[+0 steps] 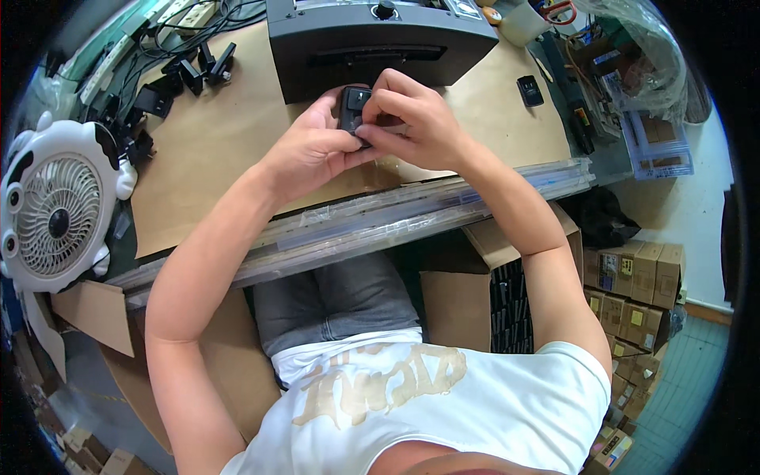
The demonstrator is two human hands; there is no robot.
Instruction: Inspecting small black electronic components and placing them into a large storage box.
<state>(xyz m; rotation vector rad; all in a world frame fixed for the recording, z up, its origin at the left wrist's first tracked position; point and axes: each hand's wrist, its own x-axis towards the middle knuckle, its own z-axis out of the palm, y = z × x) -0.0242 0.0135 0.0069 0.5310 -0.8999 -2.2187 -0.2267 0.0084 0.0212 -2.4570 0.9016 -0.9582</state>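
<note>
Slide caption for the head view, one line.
Left hand holds a black device, right hand touching it, before a dark machine; fan at left.

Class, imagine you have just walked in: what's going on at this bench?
A seated person is handling a small black device. The left hand holds it, while the right hand's fingers work close against it; their exact grip is hard to tell. Both hands are above brown paper, just in front of a dark machine. Another small black item lies on the paper to the right, and a fan stands at left.
</note>
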